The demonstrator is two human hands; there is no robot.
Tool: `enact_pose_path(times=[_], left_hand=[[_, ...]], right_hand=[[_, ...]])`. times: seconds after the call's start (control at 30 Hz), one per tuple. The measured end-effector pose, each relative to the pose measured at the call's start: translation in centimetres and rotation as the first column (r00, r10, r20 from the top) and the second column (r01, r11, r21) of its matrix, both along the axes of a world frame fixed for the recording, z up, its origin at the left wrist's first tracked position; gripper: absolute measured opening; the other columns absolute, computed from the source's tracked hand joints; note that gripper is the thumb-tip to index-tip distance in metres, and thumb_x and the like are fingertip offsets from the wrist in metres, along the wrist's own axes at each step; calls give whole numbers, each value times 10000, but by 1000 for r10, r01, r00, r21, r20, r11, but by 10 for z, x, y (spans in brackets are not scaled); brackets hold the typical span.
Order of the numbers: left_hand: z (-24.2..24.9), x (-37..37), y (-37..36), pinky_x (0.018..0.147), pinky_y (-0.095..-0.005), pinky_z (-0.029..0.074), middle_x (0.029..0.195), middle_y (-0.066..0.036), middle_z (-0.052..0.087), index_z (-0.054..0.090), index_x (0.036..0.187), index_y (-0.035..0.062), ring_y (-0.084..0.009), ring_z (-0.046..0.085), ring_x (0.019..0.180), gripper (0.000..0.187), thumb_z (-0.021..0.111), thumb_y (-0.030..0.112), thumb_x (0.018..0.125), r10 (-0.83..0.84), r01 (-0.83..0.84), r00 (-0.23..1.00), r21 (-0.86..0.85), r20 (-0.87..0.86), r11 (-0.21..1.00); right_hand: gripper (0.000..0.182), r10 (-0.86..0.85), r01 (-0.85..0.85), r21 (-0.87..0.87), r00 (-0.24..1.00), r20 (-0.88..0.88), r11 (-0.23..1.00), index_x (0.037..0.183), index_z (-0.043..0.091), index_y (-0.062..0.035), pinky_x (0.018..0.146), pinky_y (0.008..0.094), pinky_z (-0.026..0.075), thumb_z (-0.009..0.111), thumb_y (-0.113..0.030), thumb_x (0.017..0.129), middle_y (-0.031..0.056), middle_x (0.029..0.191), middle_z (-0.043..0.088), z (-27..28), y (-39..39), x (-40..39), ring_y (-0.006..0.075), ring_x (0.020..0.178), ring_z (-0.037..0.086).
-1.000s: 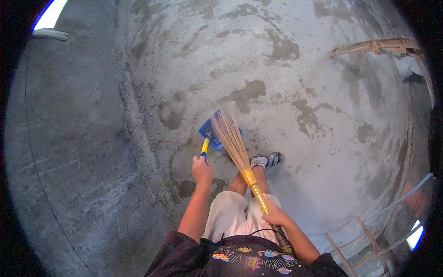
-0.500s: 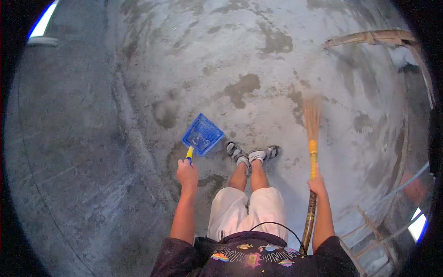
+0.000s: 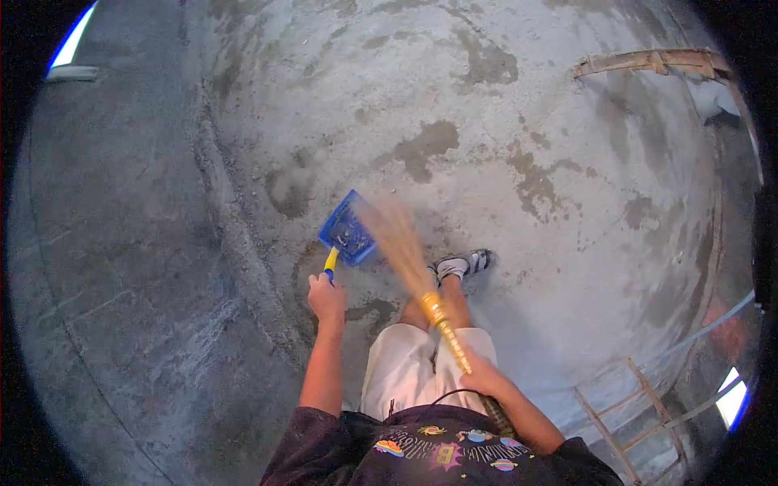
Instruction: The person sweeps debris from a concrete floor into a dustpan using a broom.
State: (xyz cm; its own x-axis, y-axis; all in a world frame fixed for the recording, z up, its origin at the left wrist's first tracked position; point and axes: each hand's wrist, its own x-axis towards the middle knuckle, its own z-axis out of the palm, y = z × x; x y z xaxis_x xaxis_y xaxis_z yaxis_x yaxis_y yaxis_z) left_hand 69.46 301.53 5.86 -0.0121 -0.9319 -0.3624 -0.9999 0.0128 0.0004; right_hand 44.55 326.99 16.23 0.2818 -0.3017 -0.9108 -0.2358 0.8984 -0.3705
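Observation:
My left hand [image 3: 326, 296] is closed around the yellow and blue handle of a blue dustpan [image 3: 334, 229]. The pan lies on the concrete floor with some dark debris in it. My right hand [image 3: 485, 377] grips a straw broom [image 3: 405, 253] by its long handle, which is bound in yellow near the bristles. The broom slants across my legs, and its blurred bristle tips are at the dustpan's right edge. One sandalled foot [image 3: 463, 266] shows to the right of the broom; the other is mostly hidden behind the bristles.
Dark damp patches [image 3: 427, 151] and bits of grit mark the concrete floor. A rough ridge [image 3: 231, 212] runs along the left, beside a grey wall-like surface. At upper right is a wooden frame piece [image 3: 648, 62]; a wooden ladder-like frame [image 3: 640, 413] stands at lower right.
The broom has swung from my right side leftward across my legs to the dustpan, with my right hand moving inward. The dustpan has shifted slightly left.

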Motion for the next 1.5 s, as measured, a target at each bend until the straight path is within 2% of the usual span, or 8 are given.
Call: enact_pose_path(times=[0.13,0.37,0.77,0.97,1.1,1.17,1.33,1.5], left_hand=[[-3,32,-2,637,-433,470,899,-162,511,555,835,20,-352,572,741,162,631,112,726,2,-3,999,-32,-33,999],[11,64,-2,650,-430,468,921,-166,517,564,860,19,-347,568,771,169,615,124,737,126,-127,992,-46,-13,991],[-26,43,12,666,-429,470,909,-160,522,559,833,22,-350,567,778,160,610,142,739,206,-211,975,-73,-79,975],[1,99,17,693,-423,462,903,-155,532,596,866,11,-337,560,803,202,627,156,729,256,-269,959,-101,-121,958],[7,122,32,709,-415,457,891,-156,539,602,882,7,-335,557,819,214,632,153,728,307,-327,939,-130,-153,936],[9,118,37,718,-413,461,875,-153,542,600,869,2,-336,560,828,205,634,146,728,446,-450,893,-129,-61,884],[-16,115,41,708,-420,470,906,-153,538,589,877,-3,-333,569,833,207,628,144,735,545,-546,837,-131,-51,827],[-33,109,33,698,-421,477,936,-156,531,578,882,-3,-330,574,830,202,618,137,744,640,-643,766,-101,-56,760]], right_hand=[[887,-255,106,-354,877,-407,929,1427,100,-156,843,398,435,539,-47,663,260,1073,558,-10,8,-53,364,970,566],[863,-177,98,-152,673,-718,984,1420,79,-165,742,434,470,520,-25,691,284,948,579,-101,-16,-154,413,871,581],[905,365,-400,-148,906,-215,904,1414,95,-116,725,483,449,542,-13,634,271,888,586,-38,-20,24,416,819,571],[862,222,-275,-88,896,-385,958,1416,130,-169,756,469,455,507,-21,655,289,928,581,-9,-61,-20,449,875,555],[891,-12,-224,-333,814,-581,916,1421,113,-207,751,434,468,477,35,644,298,1054,549,-73,-87,-78,448,938,540],[866,-42,-242,-346,763,-645,907,1416,138,-198,693,454,473,540,2,675,262,880,590,-105,-115,-101,422,828,575],[845,371,-537,-36,629,-683,843,1397,177,-112,712,428,495,589,-31,664,246,924,593,-165,-132,-59,380,852,594],[714,494,-626,-136,714,-495,768,1380,227,-131,738,472,469,546,-104,742,253,898,608,-124,-90,53,398,838,600]])
